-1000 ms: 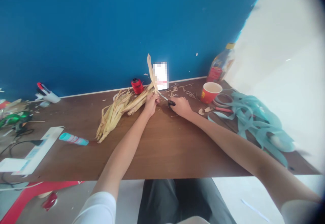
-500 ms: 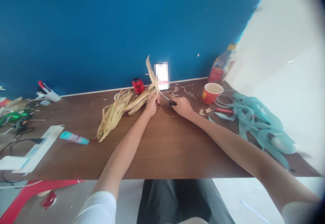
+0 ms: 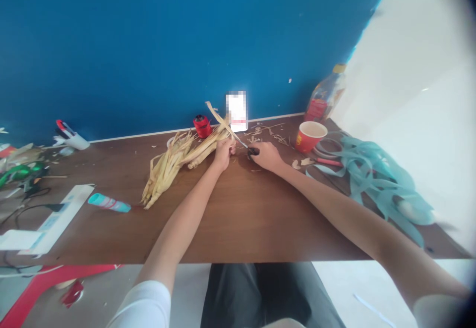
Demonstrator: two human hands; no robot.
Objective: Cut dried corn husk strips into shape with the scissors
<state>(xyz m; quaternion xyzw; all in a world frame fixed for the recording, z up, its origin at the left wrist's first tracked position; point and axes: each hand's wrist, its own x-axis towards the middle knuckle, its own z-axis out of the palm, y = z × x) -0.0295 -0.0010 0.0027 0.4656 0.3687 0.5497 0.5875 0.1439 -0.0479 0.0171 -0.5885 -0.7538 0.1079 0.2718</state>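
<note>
My left hand [image 3: 223,153] grips a bunch of dried corn husk strips [image 3: 210,142] near the middle of the brown wooden table [image 3: 238,209]. A thin strip rises from that grip and bends up to the left. My right hand [image 3: 267,156] holds black-handled scissors [image 3: 253,151], and their thin blades reach towards the husk by my left hand. A larger pile of pale yellow husks [image 3: 165,172] lies on the table to the left, joined to the bunch I hold.
Husk scraps [image 3: 266,135] litter the table behind my hands, near a red spool [image 3: 202,126] and a blurred white card [image 3: 236,112]. To the right are a red cup [image 3: 310,136], a plastic bottle [image 3: 326,94] and teal ribbons [image 3: 372,179]. A teal tube [image 3: 108,203] lies left.
The long husk strip that stood nearly upright now leans left, with its tip lower. My hands and the scissors have stayed almost in place.
</note>
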